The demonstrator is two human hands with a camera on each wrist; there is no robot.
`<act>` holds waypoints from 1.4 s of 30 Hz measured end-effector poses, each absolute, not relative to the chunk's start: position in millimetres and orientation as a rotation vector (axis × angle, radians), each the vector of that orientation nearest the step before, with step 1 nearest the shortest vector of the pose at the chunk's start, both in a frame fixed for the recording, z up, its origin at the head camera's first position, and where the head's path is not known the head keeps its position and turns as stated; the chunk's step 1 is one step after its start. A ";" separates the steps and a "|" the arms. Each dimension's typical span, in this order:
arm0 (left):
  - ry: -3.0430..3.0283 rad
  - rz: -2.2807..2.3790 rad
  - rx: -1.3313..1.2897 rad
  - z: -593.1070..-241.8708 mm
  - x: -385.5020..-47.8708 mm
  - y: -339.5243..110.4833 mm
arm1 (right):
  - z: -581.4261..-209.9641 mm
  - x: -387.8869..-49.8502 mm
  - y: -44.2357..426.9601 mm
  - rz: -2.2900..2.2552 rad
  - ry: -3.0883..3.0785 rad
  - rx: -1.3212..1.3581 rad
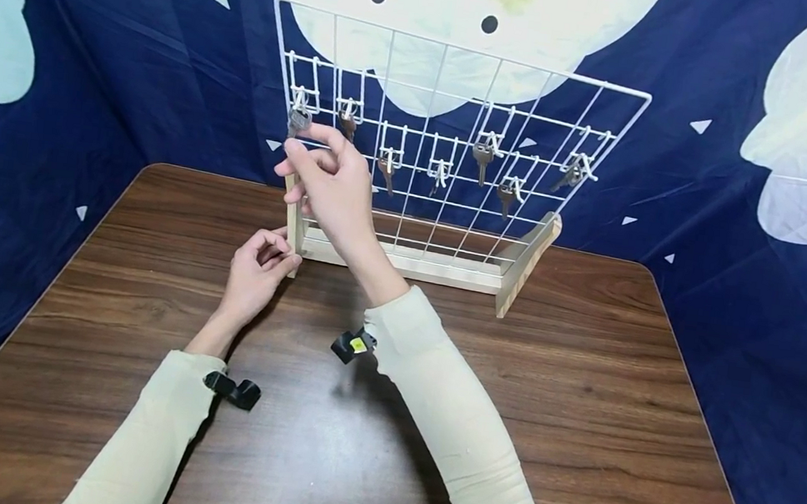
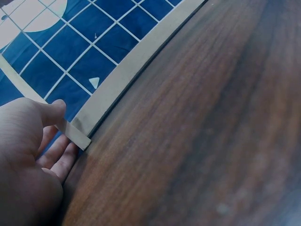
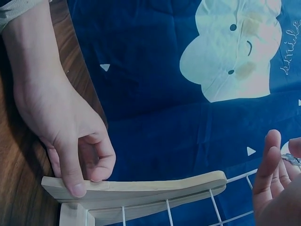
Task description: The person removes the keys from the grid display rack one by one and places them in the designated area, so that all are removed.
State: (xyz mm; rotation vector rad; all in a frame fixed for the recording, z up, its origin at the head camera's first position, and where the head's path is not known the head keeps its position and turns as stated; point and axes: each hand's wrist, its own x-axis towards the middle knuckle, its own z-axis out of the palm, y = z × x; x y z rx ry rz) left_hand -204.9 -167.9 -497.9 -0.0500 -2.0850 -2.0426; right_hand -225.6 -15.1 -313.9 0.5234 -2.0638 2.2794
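Observation:
My left hand (image 1: 255, 274) grips the lower front end of the rack's wooden side piece (image 2: 74, 133), its thumb on one face and its fingers behind. In the right wrist view, that left hand (image 3: 70, 127) lies over the same wood near the tabletop. My right hand (image 1: 336, 185) is raised at the upper left of the white wire grid rack (image 1: 466, 48). Between its thumb and fingers it pinches a silver key (image 1: 300, 119), right at the leftmost hook (image 1: 305, 97). Whether the key still hangs on that hook I cannot tell. Fingers partly cover the key (image 3: 290, 158) in the right wrist view.
Several other keys hang on white hooks across the grid, among them a brown key (image 1: 347, 124) and a key (image 1: 483, 161) further right. The rack stands at the back of a wooden table (image 1: 581, 408). Behind it hangs a dark blue cloth (image 1: 171, 47) with white cloud shapes.

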 end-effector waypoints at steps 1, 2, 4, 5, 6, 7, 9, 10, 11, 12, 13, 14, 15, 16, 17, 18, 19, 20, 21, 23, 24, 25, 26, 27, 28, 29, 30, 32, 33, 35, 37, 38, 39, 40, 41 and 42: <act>-2.084 -2.044 -0.050 -497.8 -204.8 -167.7 | -313.4 -225.7 -15.2 2.287 -2.054 0.525; -2.082 -2.045 -0.049 -498.0 -204.8 -167.7 | -312.9 -225.7 -15.3 2.290 -2.043 0.529; -2.078 -2.049 -0.049 -498.4 -204.8 -167.5 | -312.2 -226.0 -15.7 2.299 -2.021 0.529; -2.076 -2.050 -0.047 -498.5 -204.7 -167.4 | -311.8 -226.0 -15.9 2.298 -2.012 0.530; -2.075 -2.052 -0.046 -498.9 -204.8 -167.5 | -311.4 -226.0 -16.1 2.298 -2.004 0.530; -2.074 -2.053 -0.045 -499.1 -204.8 -167.5 | -310.9 -226.0 -16.2 2.294 -1.998 0.532; -2.074 -2.052 -0.042 -499.4 -204.7 -167.5 | -309.7 -225.5 -16.2 2.286 -1.992 0.536; -2.075 -2.052 -0.040 -499.4 -204.5 -167.4 | -309.2 -225.3 -16.1 2.279 -1.989 0.541; -2.077 -2.051 -0.039 -499.4 -204.4 -167.5 | -308.6 -225.0 -15.9 2.271 -1.987 0.547; -2.079 -2.051 -0.038 -499.4 -204.3 -167.6 | -308.0 -224.6 -15.7 2.263 -1.983 0.554; -2.079 -2.050 -0.038 -499.2 -204.2 -167.5 | -307.4 -224.3 -15.4 2.255 -1.980 0.560; -2.079 -2.050 -0.036 -499.2 -204.3 -167.6 | -306.9 -224.0 -15.1 2.247 -1.976 0.565; -2.078 -2.050 -0.034 -499.2 -204.4 -167.7 | -306.4 -223.9 -14.8 2.241 -1.969 0.571; -2.076 -2.051 -0.031 -499.0 -204.4 -167.6 | -306.1 -223.6 -14.4 2.239 -1.961 0.573; -2.074 -2.053 -0.030 -498.9 -204.4 -167.6 | -305.9 -223.3 -14.1 2.238 -1.954 0.574; -2.071 -2.054 -0.031 -498.8 -204.5 -167.5 | -305.7 -223.0 -13.8 2.237 -1.946 0.574; -2.068 -2.057 -0.031 -498.5 -204.4 -167.3 | -305.5 -222.7 -13.6 2.238 -1.936 0.573; -2.065 -2.059 -0.032 -498.3 -204.3 -167.2 | -305.3 -222.4 -13.4 2.241 -1.920 0.573; -2.065 -2.059 -0.033 -498.1 -204.2 -166.9 | -305.1 -222.0 -13.3 2.242 -1.903 0.577; -2.063 -2.065 -0.035 -497.8 -204.5 -166.9 | -304.5 -221.7 -13.0 2.249 -1.876 0.578; -2.061 -2.067 -0.034 -497.6 -204.5 -166.6 | -304.0 -221.4 -13.0 2.253 -1.863 0.581; -2.055 -2.073 -0.031 -497.2 -204.4 -166.4 | -303.4 -221.3 -12.9 2.257 -1.853 0.584; -2.055 -2.074 -0.030 -497.0 -204.4 -166.5 | -302.9 -221.3 -13.0 2.258 -1.844 0.589; -2.055 -2.073 -0.029 -497.0 -204.7 -166.4 | -302.3 -221.3 -13.1 2.260 -1.842 0.591; -2.054 -2.073 -0.029 -496.7 -204.7 -166.4 | -301.7 -221.4 -13.2 2.262 -1.837 0.593; -2.054 -2.073 -0.029 -496.4 -204.7 -166.2 | -300.9 -221.4 -13.3 2.262 -1.832 0.596; -2.056 -2.071 -0.033 -496.3 -204.6 -166.0 | -300.4 -221.3 -13.4 2.260 -1.827 0.599; -2.064 -2.063 -0.038 -496.7 -205.2 -165.9 | -299.2 -221.4 -13.4 2.257 -1.821 0.598; -2.065 -2.062 -0.039 -497.0 -205.5 -165.7 | -298.7 -221.3 -13.3 2.259 -1.817 0.598; -2.065 -2.065 -0.038 -497.2 -205.6 -165.6 | -297.9 -221.0 -13.1 2.256 -1.814 0.596; -2.065 -2.066 -0.035 -497.5 -205.8 -165.6 | -297.2 -220.4 -12.9 2.251 -1.811 0.599; -2.063 -2.067 -0.034 -497.1 -205.4 -165.7 | -296.7 -220.0 -12.9 2.249 -1.808 0.601; -2.064 -2.065 -0.033 -496.6 -205.2 -165.6 | -296.2 -219.6 -12.9 2.248 -1.805 0.605; -2.064 -2.067 -0.030 -496.3 -204.9 -165.9 | -295.8 -219.2 -13.0 2.245 -1.803 0.610; -2.063 -2.067 -0.029 -495.9 -204.7 -165.9 | -295.4 -218.8 -13.0 2.245 -1.799 0.616; -2.064 -2.066 -0.027 -495.7 -204.6 -165.9 | -295.1 -218.3 -13.1 2.245 -1.795 0.623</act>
